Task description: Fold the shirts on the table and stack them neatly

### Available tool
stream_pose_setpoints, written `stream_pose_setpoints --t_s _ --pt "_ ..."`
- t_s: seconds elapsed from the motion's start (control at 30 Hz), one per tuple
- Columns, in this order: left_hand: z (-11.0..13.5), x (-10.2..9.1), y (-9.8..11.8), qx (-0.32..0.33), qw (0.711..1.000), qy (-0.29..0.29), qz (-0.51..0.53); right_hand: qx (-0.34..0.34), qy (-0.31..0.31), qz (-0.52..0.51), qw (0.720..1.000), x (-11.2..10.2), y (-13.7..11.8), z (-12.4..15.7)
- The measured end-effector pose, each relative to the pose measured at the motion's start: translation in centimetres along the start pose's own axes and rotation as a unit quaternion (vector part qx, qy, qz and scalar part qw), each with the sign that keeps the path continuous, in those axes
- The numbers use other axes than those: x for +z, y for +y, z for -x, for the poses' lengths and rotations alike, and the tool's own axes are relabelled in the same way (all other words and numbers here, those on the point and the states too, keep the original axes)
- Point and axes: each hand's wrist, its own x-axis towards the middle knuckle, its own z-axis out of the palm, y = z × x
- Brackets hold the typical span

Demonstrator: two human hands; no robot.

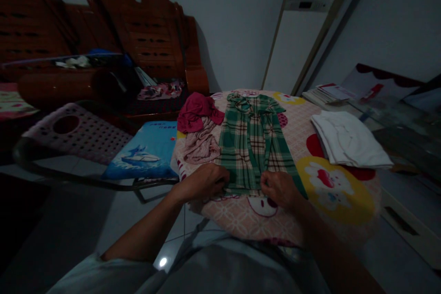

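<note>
A green plaid garment [255, 135] with dark and cream stripes lies spread lengthwise on the cloth-covered table [241, 220], its collar end away from me. My left hand [208, 180] is closed on its near left corner. With fingers curled in, my right hand [277, 187] grips the near hem toward the right. Left of the garment sit a crumpled magenta cloth [198, 112] and a wrinkled pale pink cloth [202, 144]. A folded white cloth [347, 138] rests on the table's right side.
On the left stand a chair [82, 131] with a blue cushion [146, 149] and a carved wooden sofa [144, 32] with items on it. A stack of papers [330, 94] lies at the back right, beside a glass-topped surface [396, 124]. A tall white cabinet-like unit [296, 32] is behind.
</note>
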Motion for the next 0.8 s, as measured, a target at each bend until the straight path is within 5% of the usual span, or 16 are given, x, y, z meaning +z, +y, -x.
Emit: stream_pose_setpoints --t_s 0.23,0.57,0.7,0.8 --pt "1.6 -3.2 0.7 -0.018 1.000 -0.005 0.008 -0.012 0.000 -0.054 0.998 -0.4 -1.3 0.0" --pt "2.0 -2.7 1.3 -0.076 0.988 -0.092 -0.094 -0.076 -0.002 -0.120 0.990 0.7 -1.0 0.1" --pt "-1.1 -5.2 1.1 -0.015 0.997 -0.036 -0.059 -0.020 0.103 -0.185 0.977 0.5 0.3 -0.1" --pt "-6.5 -6.6 0.3 0.036 0.999 0.029 -0.028 0.027 0.163 -0.144 0.976 0.8 1.3 -0.2"
